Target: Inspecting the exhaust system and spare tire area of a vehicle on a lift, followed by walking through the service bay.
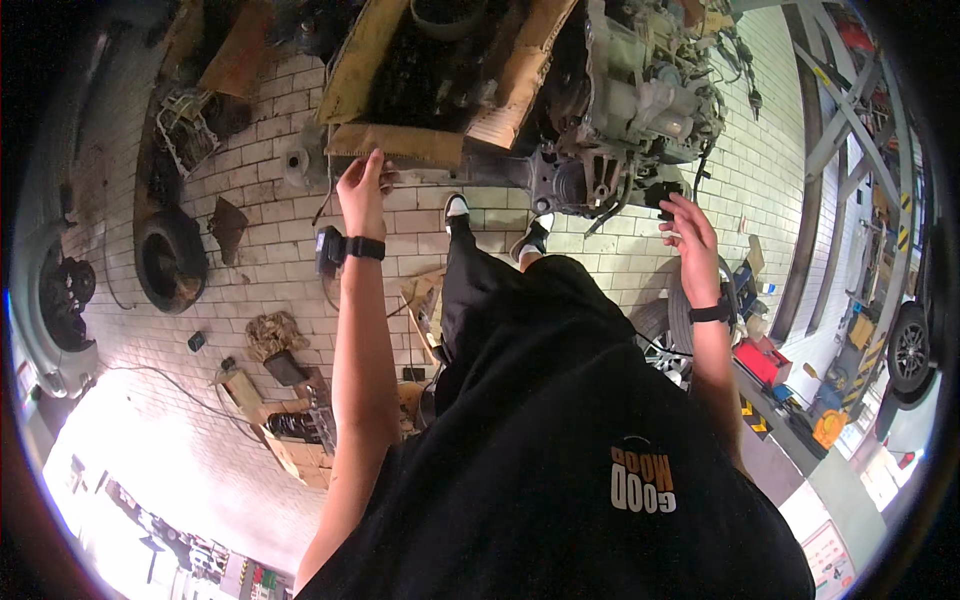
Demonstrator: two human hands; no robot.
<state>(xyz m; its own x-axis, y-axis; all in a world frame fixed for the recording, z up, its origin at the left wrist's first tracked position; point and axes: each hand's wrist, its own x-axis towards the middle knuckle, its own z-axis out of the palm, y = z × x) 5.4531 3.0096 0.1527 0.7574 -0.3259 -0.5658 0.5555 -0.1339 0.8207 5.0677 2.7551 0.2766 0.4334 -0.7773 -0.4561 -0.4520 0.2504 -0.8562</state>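
Fingers of the L hand (361, 195) are bent, tips up at the near edge of the open brown corrugated-cardboard box (420, 146); can't tell if they're pinched on it or just resting there. Box lies right at those fingertips & stretches fwd, a bit to the R, w/ a dark, stained inside & a dark round vessel (447, 18) toward the far end. Cardboard prob. sits there to take oil/grime, & a rim contact spares the hand the mess. R hand (692, 235) is well apart from the box, fingers loosely spread, nothing visible btwn them; tips near the lower side of a grimy grey metal engine assembly (650, 100), contact unclear. Engine stands just R of the box, prob. out for easy access. Dark metal beam (505, 170) runs btwn box & engine, ahead of the black-and-white shoes (457, 206). Further out: worn black rubber tyre (168, 262) on the pale brick-paved floor (285, 205) at L; silver-spoked wheel (664, 345) & bright red box-shaped case (762, 362) at R.
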